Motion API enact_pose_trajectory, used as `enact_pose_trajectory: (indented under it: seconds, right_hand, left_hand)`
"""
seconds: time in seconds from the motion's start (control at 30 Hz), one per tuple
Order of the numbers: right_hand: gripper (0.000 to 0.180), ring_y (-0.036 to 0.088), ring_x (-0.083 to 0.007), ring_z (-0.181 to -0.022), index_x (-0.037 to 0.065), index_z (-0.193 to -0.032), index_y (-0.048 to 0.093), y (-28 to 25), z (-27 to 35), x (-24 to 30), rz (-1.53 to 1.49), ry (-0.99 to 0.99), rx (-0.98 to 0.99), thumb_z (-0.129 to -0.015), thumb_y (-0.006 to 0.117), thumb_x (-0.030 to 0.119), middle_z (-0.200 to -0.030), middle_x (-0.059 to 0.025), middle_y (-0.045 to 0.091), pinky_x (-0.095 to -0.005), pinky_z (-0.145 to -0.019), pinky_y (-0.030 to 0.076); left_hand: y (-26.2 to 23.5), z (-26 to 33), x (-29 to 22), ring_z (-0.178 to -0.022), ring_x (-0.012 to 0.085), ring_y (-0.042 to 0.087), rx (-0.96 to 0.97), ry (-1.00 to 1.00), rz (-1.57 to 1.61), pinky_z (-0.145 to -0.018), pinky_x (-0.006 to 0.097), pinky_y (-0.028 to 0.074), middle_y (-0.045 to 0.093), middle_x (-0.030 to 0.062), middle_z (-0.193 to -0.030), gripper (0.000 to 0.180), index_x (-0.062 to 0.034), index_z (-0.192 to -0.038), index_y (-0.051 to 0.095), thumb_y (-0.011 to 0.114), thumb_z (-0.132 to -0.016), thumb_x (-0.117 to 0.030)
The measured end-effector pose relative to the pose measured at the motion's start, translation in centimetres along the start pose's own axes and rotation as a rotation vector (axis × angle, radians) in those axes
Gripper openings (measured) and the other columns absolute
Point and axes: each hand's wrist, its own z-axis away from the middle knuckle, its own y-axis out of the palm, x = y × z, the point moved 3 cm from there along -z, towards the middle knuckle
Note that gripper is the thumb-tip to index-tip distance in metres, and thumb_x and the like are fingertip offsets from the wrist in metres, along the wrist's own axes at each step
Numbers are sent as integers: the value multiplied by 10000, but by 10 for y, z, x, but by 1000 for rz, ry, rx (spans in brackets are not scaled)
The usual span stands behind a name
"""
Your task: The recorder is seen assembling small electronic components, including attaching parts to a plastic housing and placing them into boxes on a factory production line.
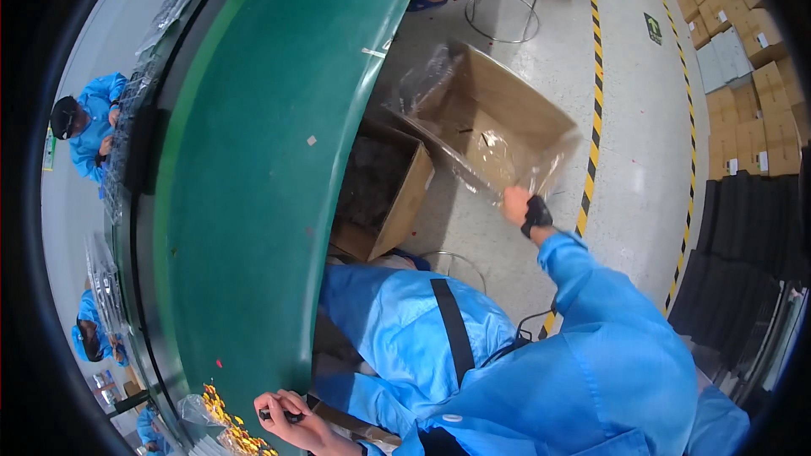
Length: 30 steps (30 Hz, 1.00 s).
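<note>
My right hand [517, 205] is closed on the near rim of an open cardboard box [515, 89], where a clear plastic liner [486, 152] hangs over the edge. The box is tilted above the floor to the right of the belt, and its inside shows mostly bare cardboard and plastic. At the belt's near edge, my left hand [291, 424] is curled around a small black object [283, 415] whose kind I cannot make out. Just left of that hand lies a pile of small gold and red pieces [228, 422], with clear plastic bags [196, 409] beside it.
A green conveyor belt [245, 160] runs along my left. Under its edge stands another cardboard box [397, 203] with plastic inside. A metal stool [503, 17] and a seated person in blue are ahead. Stacked cartons [748, 110] line the right; co-workers sit across the belt.
</note>
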Motion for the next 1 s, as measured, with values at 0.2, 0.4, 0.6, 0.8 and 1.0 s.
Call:
enact_pose_trajectory:
  seconds: [0.2, 0.4, 0.6, 0.8, 1.0]
  right_hand:
    - [288, 694, -419, -847, -5, -869, 704, 78, 56, 71, -161, 30, 102, -760, 664, 258, -866, -266, 693, -508, -772, 561]
    - [462, 680, -438, -955, -41, -1014, 676, 81, 44, 170, -606, 28, 307, -789, 712, 361, -976, -268, 701, -502, -844, 554]
    - [380, 691, -422, -935, -54, -970, 670, 37, 24, 194, -372, -74, 88, -818, 704, 293, -926, -255, 707, -499, -735, 575]
    - [459, 673, -416, -1026, -66, -1119, 655, -43, 1, 242, -1122, 374, 160, -863, 668, 315, -1100, -246, 685, -501, -694, 621]
    - [430, 691, -448, -952, -45, -1142, 650, -18, -66, 240, -1181, 442, 120, -808, 702, 221, -1075, -261, 690, -563, -717, 616]
  left_hand:
    - [12, 0, -1, -477, 101, 348, 59, -15, 26, -420, 222, 267, 366, 29, -596, 139, -17, -917, 533, 508, -1012, -115]
    - [3, -3, 4, -484, 105, 359, 99, -25, 76, -421, 225, 275, 373, 36, -597, 153, -10, -925, 531, 519, -1015, -132]
    - [-7, 0, 9, -464, 120, 362, 106, 20, 164, -427, 235, 284, 373, 40, -590, 159, -6, -925, 528, 519, -1018, -134]
    - [4, 10, 3, -446, 124, 367, 190, 70, 142, -428, 238, 277, 351, 35, -565, 174, -17, -901, 511, 541, -1008, -150]
    - [-1, 8, 4, -435, 123, 369, 186, 60, 124, -432, 247, 273, 344, 31, -553, 197, -20, -890, 496, 559, -999, -171]
